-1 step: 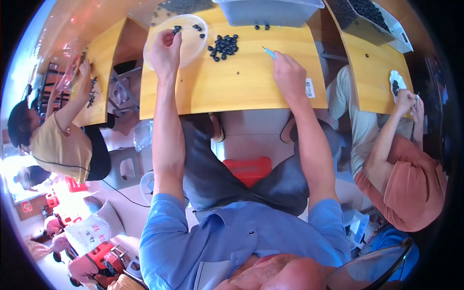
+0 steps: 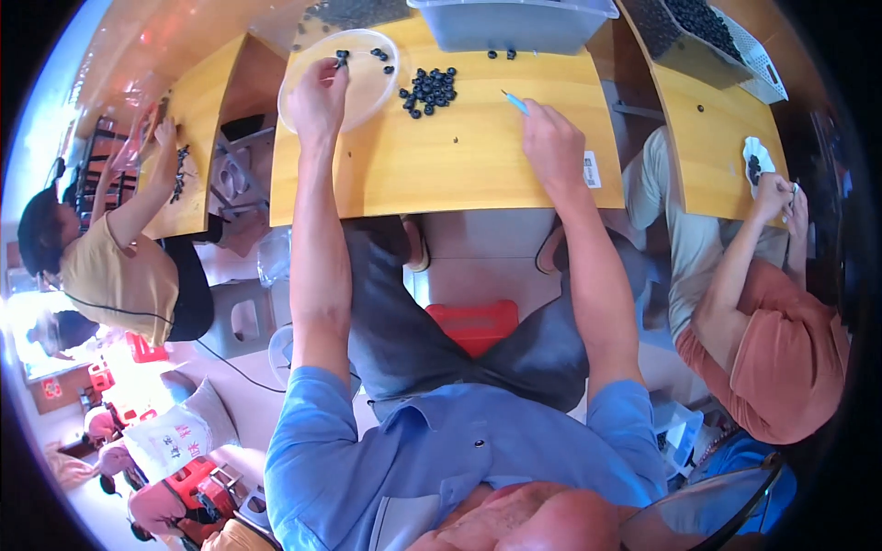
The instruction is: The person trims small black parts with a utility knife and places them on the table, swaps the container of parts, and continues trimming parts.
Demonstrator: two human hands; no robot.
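My left hand is over a round, translucent shallow dish at the table's left. Its thumb and fingers are pinched at a small black round part. A few more black pieces lie in the dish near its right rim. To the right of the dish, a loose cluster of small black ring-like parts rests on the wood. My right hand is closed around a slim light-blue pen-shaped tool with a thin dark tip, pointing up and left, apart from the cluster.
A translucent plastic bin stands at the table's far edge, with two black parts before it. A white label sits near the right edge. Co-workers sit at tables left and right; the right-hand person works beside a white dish.
The whole view has shifted very slightly. Both hands keep nearly the same places, the left at the black part, the right around the blue tool.
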